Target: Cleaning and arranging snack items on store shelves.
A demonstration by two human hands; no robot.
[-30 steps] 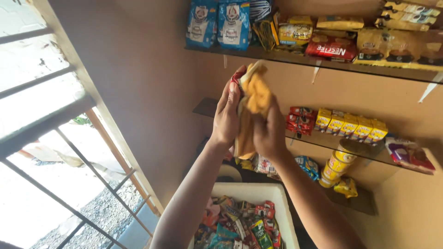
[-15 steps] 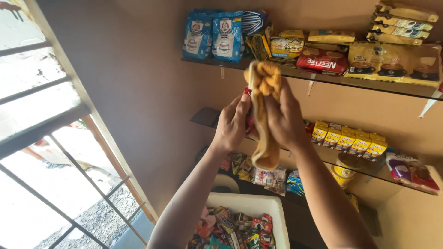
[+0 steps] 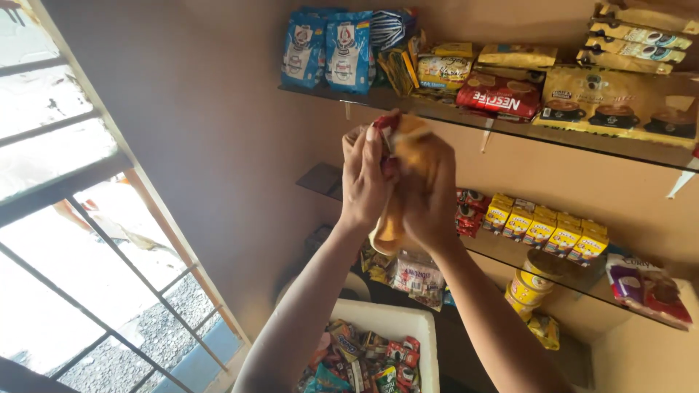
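A yellow-orange strip of small packets point(image 3: 399, 218) is held up in front of the shelves, bunched at the top between both hands and hanging down below them, its lower end curled at about the level of the wrists. The left hand point(image 3: 366, 175) is closed on the upper part from the left, fingers pointing up, with a bit of red wrapper showing at the fingertips. The right hand point(image 3: 431, 193) is wrapped over the strip from the right, its back to the camera, pressed close against the left hand so the two touch.

Just behind the hands runs the upper glass shelf point(image 3: 466, 116), which carries two blue bags point(image 3: 328, 51), a red pouch point(image 3: 502, 94) and wide gold coffee packs point(image 3: 619, 102). On the lower shelf to the right stands a row of small yellow boxes point(image 3: 546, 227). Below that shelf sits a stack of yellow tins point(image 3: 531, 285). Beneath the forearms is a white bin point(image 3: 426, 327) filled with mixed sweet wrappers. A barred window point(image 3: 80, 240) fills the left side of the view.
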